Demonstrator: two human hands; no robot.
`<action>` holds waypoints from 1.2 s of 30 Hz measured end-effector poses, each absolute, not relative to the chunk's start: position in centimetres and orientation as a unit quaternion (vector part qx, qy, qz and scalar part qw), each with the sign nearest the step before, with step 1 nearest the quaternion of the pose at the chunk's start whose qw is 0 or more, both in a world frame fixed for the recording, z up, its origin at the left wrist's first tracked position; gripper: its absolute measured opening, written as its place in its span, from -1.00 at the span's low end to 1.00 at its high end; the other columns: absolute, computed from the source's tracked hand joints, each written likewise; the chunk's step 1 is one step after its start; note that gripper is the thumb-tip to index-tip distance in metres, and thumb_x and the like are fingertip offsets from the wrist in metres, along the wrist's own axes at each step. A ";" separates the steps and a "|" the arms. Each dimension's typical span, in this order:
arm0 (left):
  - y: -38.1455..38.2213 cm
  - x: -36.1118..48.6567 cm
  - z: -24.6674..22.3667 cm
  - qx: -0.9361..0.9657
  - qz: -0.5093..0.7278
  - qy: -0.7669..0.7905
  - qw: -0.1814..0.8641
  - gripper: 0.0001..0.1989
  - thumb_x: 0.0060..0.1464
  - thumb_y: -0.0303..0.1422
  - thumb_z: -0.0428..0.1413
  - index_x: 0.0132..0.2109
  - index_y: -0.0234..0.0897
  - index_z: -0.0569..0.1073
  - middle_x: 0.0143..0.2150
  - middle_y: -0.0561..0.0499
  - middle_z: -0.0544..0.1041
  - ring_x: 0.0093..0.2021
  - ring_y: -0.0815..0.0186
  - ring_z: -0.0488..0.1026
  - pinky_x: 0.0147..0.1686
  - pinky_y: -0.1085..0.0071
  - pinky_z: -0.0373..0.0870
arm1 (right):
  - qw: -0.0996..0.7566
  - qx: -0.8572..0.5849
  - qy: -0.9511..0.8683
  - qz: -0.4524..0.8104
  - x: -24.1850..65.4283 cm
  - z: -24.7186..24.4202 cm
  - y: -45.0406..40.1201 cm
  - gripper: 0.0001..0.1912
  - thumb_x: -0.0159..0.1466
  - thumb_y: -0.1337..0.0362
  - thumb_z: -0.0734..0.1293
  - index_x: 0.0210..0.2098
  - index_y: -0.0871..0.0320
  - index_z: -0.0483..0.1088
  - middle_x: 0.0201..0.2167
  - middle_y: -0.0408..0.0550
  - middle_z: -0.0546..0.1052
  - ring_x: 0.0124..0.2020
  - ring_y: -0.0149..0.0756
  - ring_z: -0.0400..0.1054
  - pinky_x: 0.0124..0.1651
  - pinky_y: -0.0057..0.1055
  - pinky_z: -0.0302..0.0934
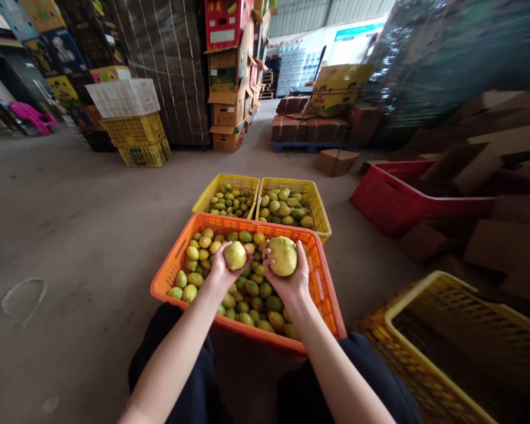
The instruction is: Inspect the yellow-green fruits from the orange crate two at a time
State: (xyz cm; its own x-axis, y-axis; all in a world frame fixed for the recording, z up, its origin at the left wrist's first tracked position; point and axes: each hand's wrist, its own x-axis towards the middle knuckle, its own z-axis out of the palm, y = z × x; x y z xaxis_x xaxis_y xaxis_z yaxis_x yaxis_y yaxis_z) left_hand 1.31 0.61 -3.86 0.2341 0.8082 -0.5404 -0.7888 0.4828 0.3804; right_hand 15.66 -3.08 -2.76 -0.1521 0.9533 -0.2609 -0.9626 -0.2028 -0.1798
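Note:
Both my hands are raised over an orange crate (pixel 324 282) full of green and yellow fruit (pixel 251 287). My left hand (pixel 223 266) is wrapped round a smaller yellow-green fruit (pixel 235 255). A larger yellow-green fruit (pixel 283 257) rests in my right hand (pixel 291 284), with fingers curled round its sides. The two held fruits are apart, side by side above the middle of the crate. Just behind the orange crate, and close to it, stand a left yellow crate (pixel 202 201) and a right yellow crate (pixel 321 213), each holding more fruit.
A yellow crate (pixel 417 347) stands at the lower right, below a red crate (pixel 393 200) among cardboard boxes (pixel 490 241). White (pixel 124 98) and yellow crates (pixel 135 129) are stacked at the back left. Boxes on a blue pallet (pixel 294 146) stand behind.

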 end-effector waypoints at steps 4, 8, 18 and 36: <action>0.8 1.4 -4.6 0.005 0.509 0.322 0.798 -0.82 0.11 -0.37 -0.02 -0.28 -0.38 0.43 -0.39 -0.08 0.52 -0.38 0.27 0.52 -0.30 0.30 0.52 | 0.622 -0.173 -0.009 0.764 15.4 -2.4 -3.3 -0.56 0.29 -0.02 0.08 -0.20 0.19 0.38 -0.32 0.03 0.53 -0.51 -0.38 0.35 -0.65 -0.54 0.22; 0.9 1.7 -4.8 -0.005 0.536 0.347 0.769 -0.87 0.12 -0.40 0.00 -0.28 -0.33 0.43 -0.44 0.04 0.50 -0.44 0.36 0.49 -0.24 0.27 0.52 | 0.621 -0.201 0.000 0.757 15.2 -2.1 -3.3 -0.61 0.34 0.16 0.00 -0.21 0.15 0.40 -0.30 0.03 0.55 -0.45 -0.33 0.40 -0.53 -0.44 0.32; 0.5 1.6 -3.6 -0.035 0.559 0.349 0.751 -0.87 -0.01 -0.39 0.08 -0.29 -0.35 0.46 -0.51 0.02 0.48 -0.50 0.34 0.47 -0.40 0.36 0.51 | 0.648 -0.172 0.025 0.741 15.1 -2.1 -3.4 -0.67 0.29 0.06 0.18 -0.24 0.18 0.40 -0.37 -0.03 0.56 -0.32 -0.28 0.47 -0.33 -0.38 0.41; 0.4 1.5 -3.5 -0.043 0.549 0.357 0.755 -0.84 0.03 -0.33 0.00 -0.31 -0.32 0.41 -0.47 0.00 0.45 -0.45 0.30 0.46 -0.38 0.37 0.46 | 0.626 -0.227 0.031 0.746 14.9 -2.9 -3.3 -0.74 0.21 0.24 0.15 -0.21 0.20 0.38 -0.30 0.11 0.56 -0.25 -0.13 0.47 -0.23 -0.07 0.40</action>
State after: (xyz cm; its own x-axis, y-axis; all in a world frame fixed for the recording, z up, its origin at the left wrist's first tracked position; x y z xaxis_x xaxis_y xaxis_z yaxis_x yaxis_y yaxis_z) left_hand 1.50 0.40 -3.48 0.1426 0.7972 -0.5866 -0.8589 0.3942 0.3269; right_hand 14.86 -3.33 -2.90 -0.1137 0.9190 -0.3776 -0.9472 -0.2150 -0.2380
